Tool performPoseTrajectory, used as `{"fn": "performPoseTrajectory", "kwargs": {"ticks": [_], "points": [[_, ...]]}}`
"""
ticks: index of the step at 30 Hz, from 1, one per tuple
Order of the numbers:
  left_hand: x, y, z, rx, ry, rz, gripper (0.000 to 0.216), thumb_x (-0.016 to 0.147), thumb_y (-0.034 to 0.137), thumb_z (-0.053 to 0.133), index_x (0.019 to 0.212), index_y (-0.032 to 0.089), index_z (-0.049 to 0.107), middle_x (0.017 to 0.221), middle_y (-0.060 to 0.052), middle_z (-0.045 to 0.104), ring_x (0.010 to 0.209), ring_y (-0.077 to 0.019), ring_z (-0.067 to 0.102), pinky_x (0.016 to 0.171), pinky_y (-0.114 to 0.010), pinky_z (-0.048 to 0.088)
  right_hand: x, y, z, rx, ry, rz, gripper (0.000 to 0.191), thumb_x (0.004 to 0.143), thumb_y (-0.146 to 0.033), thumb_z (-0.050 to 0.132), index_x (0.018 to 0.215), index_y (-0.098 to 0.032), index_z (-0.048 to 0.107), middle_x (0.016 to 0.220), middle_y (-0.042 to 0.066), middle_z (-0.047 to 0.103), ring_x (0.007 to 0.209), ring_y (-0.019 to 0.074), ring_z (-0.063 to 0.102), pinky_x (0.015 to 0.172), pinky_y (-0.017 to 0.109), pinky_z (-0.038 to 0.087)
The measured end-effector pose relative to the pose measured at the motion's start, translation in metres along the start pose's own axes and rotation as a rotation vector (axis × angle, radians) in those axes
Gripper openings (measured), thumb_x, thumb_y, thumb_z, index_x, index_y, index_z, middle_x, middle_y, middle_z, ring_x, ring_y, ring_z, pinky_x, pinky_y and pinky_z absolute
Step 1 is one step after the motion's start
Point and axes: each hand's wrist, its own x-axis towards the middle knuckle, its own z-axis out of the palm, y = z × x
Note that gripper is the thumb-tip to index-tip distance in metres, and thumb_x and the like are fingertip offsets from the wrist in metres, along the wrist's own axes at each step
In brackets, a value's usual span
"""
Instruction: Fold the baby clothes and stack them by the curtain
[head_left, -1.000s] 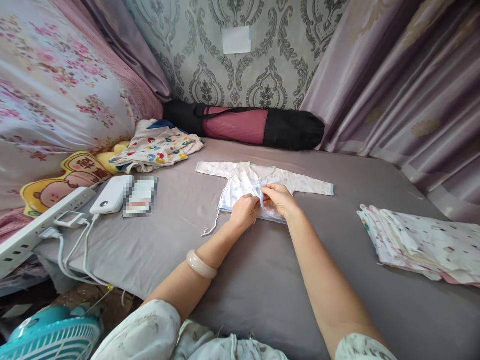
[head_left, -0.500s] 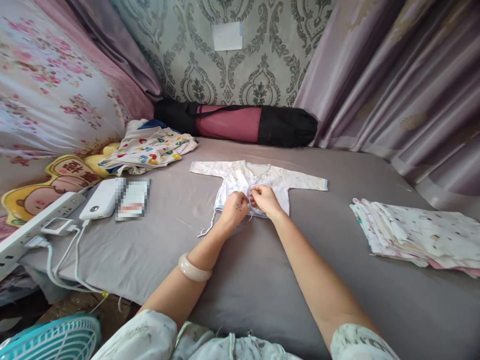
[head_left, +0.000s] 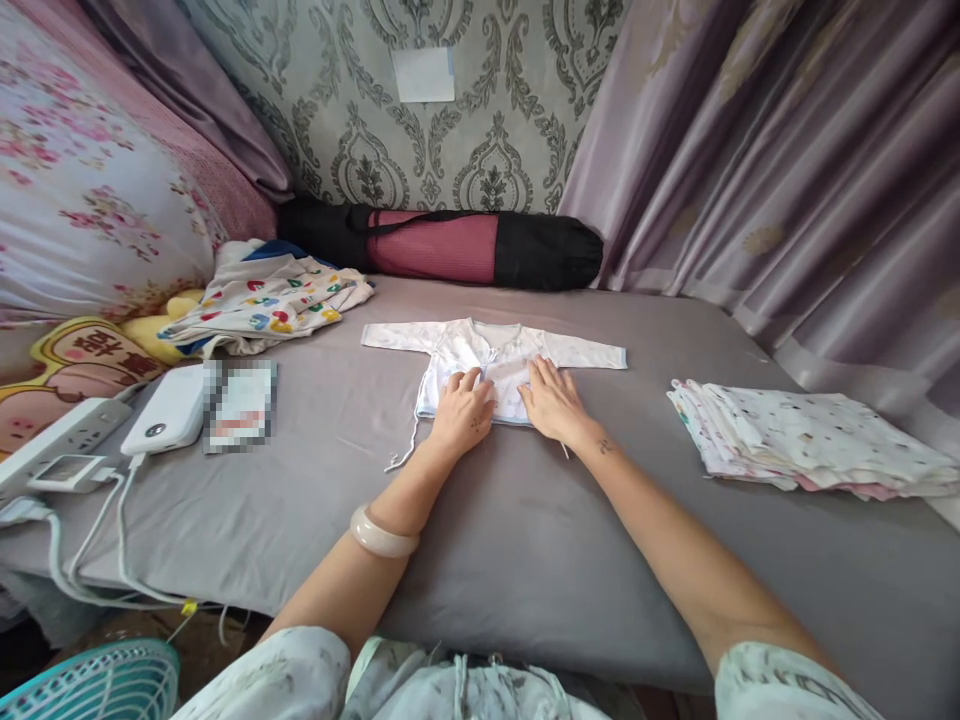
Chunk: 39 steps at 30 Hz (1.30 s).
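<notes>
A small white baby shirt (head_left: pixel 495 350) with blue trim lies on the grey sheet, its sleeves spread out to both sides. My left hand (head_left: pixel 463 408) rests palm down on the lower left of its front, fingers apart and slightly bent. On the lower right of the front lies my right hand (head_left: pixel 553 400), fingers stretched out and flat. Neither hand grips anything. A white tie string (head_left: pixel 412 440) trails from the shirt's left side onto the sheet, and a short string end shows by my right wrist.
Folded printed cloths (head_left: pixel 810 435) are stacked at the right. To the left are a white power bank (head_left: pixel 165 410), a power strip (head_left: pixel 67 440) with cables, and a crumpled printed garment (head_left: pixel 270 300). A black and pink rolled bag (head_left: pixel 435 245) lies along the wall; a teal fan (head_left: pixel 97 685) stands lower left.
Both hands had fingers pinched together at the shirt's middle front; now they have opened and lie flat, the right one moved rightward. The view has shifted slightly to the right.
</notes>
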Motion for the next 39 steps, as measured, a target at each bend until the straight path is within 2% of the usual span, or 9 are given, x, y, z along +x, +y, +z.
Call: {"fn": "performPoseTrajectory", "kwargs": {"ticks": [3, 6, 11, 14, 16, 20, 25, 33, 39], "points": [[-0.001, 0.001, -0.003, 0.009, -0.103, -0.007, 0.03, 0.09, 0.023, 0.046, 0.117, 0.019, 0.059, 0.12, -0.009, 0.059, 0.112, -0.0282, 0.049, 0.095, -0.041, 0.041, -0.01, 0.011, 0.008, -0.049, -0.141, 0.007, 0.06, 0.098, -0.043, 0.024, 0.147, -0.008, 0.029, 0.156, 0.016, 0.019, 0.144, 0.0284, 0.016, 0.113, 0.049, 0.015], [0.0, 0.002, -0.006, -0.015, -0.123, -0.025, 0.036, 0.09, 0.025, 0.046, 0.124, 0.018, 0.054, 0.117, -0.009, 0.061, 0.111, -0.0277, 0.05, 0.096, -0.04, 0.039, 0.002, 0.014, -0.001, -0.059, -0.165, -0.026, 0.051, 0.098, -0.04, 0.027, 0.135, -0.013, 0.049, 0.147, 0.016, 0.04, 0.136, 0.0276, 0.034, 0.111, 0.047, 0.02], [0.003, 0.005, -0.008, 0.003, -0.102, -0.061, 0.027, 0.091, 0.027, 0.046, 0.112, 0.019, 0.061, 0.11, -0.01, 0.061, 0.105, -0.0272, 0.051, 0.091, -0.039, 0.041, 0.065, -0.004, -0.025, 0.027, 0.039, -0.087, 0.033, 0.092, -0.021, 0.038, 0.099, -0.016, 0.069, 0.105, 0.01, 0.068, 0.101, 0.0216, 0.058, 0.086, 0.029, 0.039], [0.003, 0.006, -0.008, 0.01, -0.077, -0.086, 0.026, 0.092, 0.028, 0.043, 0.102, 0.02, 0.065, 0.104, -0.01, 0.061, 0.1, -0.0265, 0.052, 0.088, -0.039, 0.042, 0.109, -0.018, -0.025, 0.117, -0.051, 0.003, 0.024, 0.086, -0.021, 0.048, 0.08, -0.014, 0.07, 0.075, 0.004, 0.067, 0.078, 0.0169, 0.06, 0.064, 0.022, 0.038], [0.003, 0.005, -0.007, 0.0, -0.06, -0.098, 0.026, 0.092, 0.028, 0.042, 0.104, 0.021, 0.065, 0.104, -0.01, 0.061, 0.101, -0.0269, 0.052, 0.087, -0.039, 0.043, 0.134, -0.024, -0.017, 0.139, -0.119, 0.104, 0.018, 0.081, -0.022, 0.056, 0.078, -0.012, 0.07, 0.068, 0.003, 0.064, 0.071, 0.0157, 0.059, 0.057, 0.021, 0.035], [0.003, 0.0, -0.002, -0.016, -0.009, -0.087, 0.033, 0.088, 0.027, 0.048, 0.119, 0.02, 0.058, 0.126, -0.011, 0.054, 0.121, -0.0299, 0.044, 0.098, -0.043, 0.038, 0.17, -0.027, 0.002, 0.107, -0.252, 0.236, 0.024, 0.069, -0.026, 0.068, 0.088, -0.013, 0.069, 0.07, 0.006, 0.065, 0.069, 0.0182, 0.061, 0.052, 0.022, 0.037], [0.005, -0.003, 0.002, -0.07, -0.084, -0.138, 0.057, 0.084, 0.029, 0.05, 0.138, 0.012, 0.039, 0.149, -0.014, 0.035, 0.143, -0.0323, 0.016, 0.115, -0.051, 0.014, 0.178, -0.029, 0.008, 0.087, -0.373, 0.265, 0.033, 0.064, -0.024, 0.07, 0.095, -0.011, 0.07, 0.08, 0.009, 0.069, 0.068, 0.02, 0.065, 0.052, 0.023, 0.042], [0.006, -0.004, 0.0, -0.109, -0.244, -0.224, 0.054, 0.087, 0.036, 0.042, 0.135, 0.012, 0.04, 0.153, -0.016, 0.026, 0.143, -0.0358, 0.015, 0.114, -0.055, 0.01, 0.149, -0.029, -0.002, -0.075, -0.13, 0.127, 0.024, 0.081, -0.023, 0.056, 0.099, -0.016, 0.071, 0.105, 0.014, 0.069, 0.105, 0.0254, 0.062, 0.084, 0.029, 0.045], [0.006, -0.006, 0.0, -0.099, -0.207, -0.215, 0.05, 0.086, 0.036, 0.045, 0.13, 0.014, 0.043, 0.147, -0.017, 0.033, 0.139, -0.034, 0.022, 0.113, -0.053, 0.014, 0.154, 0.001, -0.005, 0.008, -0.17, -0.055, 0.029, 0.092, -0.02, 0.042, 0.104, -0.02, 0.069, 0.112, 0.007, 0.068, 0.107, 0.0185, 0.06, 0.086, 0.023, 0.041]]}}
